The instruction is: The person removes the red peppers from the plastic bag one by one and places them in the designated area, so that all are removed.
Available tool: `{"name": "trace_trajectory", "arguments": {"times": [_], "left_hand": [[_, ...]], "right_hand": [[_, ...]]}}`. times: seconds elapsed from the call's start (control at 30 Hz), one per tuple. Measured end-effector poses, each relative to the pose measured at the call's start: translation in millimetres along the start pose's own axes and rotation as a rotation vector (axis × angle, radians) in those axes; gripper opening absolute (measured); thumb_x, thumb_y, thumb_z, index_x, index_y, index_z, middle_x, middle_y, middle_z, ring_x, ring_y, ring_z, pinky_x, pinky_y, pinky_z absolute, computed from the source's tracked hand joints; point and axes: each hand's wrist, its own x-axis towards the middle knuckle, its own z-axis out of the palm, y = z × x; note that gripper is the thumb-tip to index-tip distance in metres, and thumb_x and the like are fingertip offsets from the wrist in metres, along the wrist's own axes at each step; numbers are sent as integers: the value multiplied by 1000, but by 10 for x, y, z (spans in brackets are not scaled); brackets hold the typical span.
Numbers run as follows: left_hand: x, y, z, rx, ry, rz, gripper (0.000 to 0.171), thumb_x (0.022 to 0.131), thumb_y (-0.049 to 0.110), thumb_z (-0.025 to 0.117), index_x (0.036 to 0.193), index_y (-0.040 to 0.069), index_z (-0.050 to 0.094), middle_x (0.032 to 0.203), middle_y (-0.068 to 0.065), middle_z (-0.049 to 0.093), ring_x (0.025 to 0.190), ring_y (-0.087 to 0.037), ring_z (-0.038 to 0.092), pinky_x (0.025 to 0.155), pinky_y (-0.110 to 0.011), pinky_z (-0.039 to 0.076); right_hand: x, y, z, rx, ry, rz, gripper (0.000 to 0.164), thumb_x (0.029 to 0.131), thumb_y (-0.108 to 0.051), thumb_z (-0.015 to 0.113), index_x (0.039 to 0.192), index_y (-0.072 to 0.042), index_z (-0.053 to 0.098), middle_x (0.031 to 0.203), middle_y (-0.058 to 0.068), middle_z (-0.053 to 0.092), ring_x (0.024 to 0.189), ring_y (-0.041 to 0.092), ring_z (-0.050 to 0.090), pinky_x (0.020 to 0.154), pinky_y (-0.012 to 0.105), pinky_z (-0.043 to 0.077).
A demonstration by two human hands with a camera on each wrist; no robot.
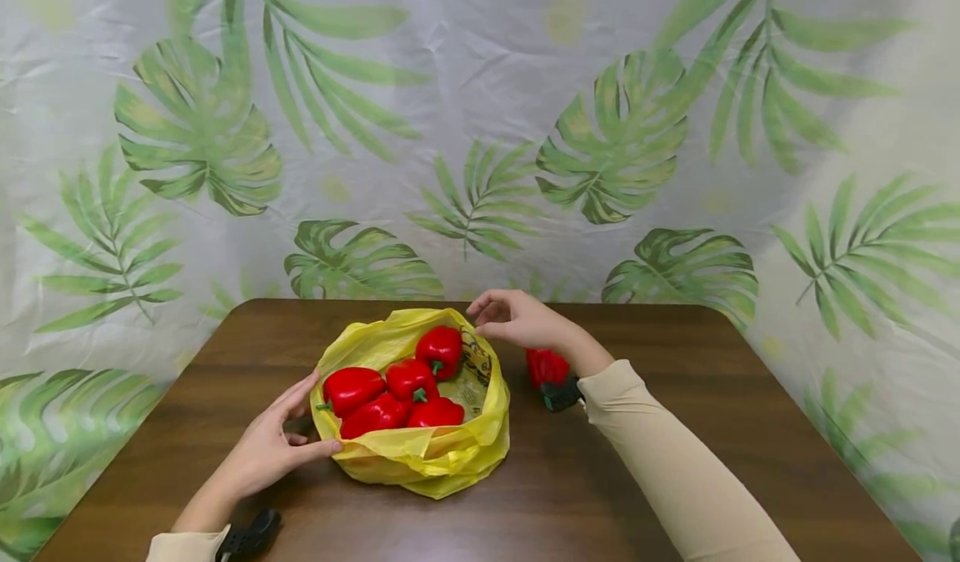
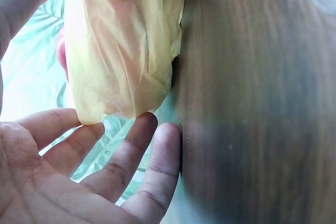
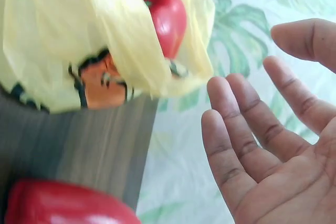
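Note:
A yellow plastic bag (image 1: pixel 420 454) stands with its mouth spread wide, several red bell peppers (image 1: pixel 378 414) with green stems inside. At its left side my left hand (image 1: pixel 281 437) touches the bag with spread fingers, the thumb against the front rim. In the left wrist view, the fingertips (image 2: pixel 147 121) meet the yellow plastic. My right hand (image 1: pixel 517 320) hovers by the bag's far right rim, fingers loosely bent and holding nothing; the right wrist view shows its palm facing the bag. Another red bell pepper (image 1: pixel 546 367) lies outside the bag, partly hidden behind the right wrist.
All of this is on a dark brown wooden table (image 1: pixel 660 362). Behind the table hangs a pale cloth (image 1: pixel 487 62) printed with green leaves. Each wrist wears a small black device, one (image 1: pixel 255 533) on the left and one (image 1: pixel 561 395) on the right.

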Motion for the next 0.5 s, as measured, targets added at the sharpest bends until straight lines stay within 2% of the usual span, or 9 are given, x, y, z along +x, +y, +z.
{"name": "trace_trajectory", "arguments": {"times": [0.2, 0.5], "left_hand": [[-34, -19, -13, 17, 9, 5, 104, 85, 29, 93, 169, 9, 34, 173, -23, 33, 129, -41, 61, 79, -22, 61], [-2, -10, 8, 14, -9, 13, 104, 86, 28, 93, 169, 9, 34, 173, -23, 33, 128, -40, 62, 79, -22, 60]], "right_hand": [[120, -124, 186, -66, -54, -6, 37, 105, -17, 69, 139, -3, 64, 133, 18, 71, 120, 31, 71, 103, 41, 59], [197, -172, 335, -148, -85, 68, 40, 105, -21, 71, 143, -12, 64, 146, 13, 65, 134, 36, 66, 107, 43, 58]]}}
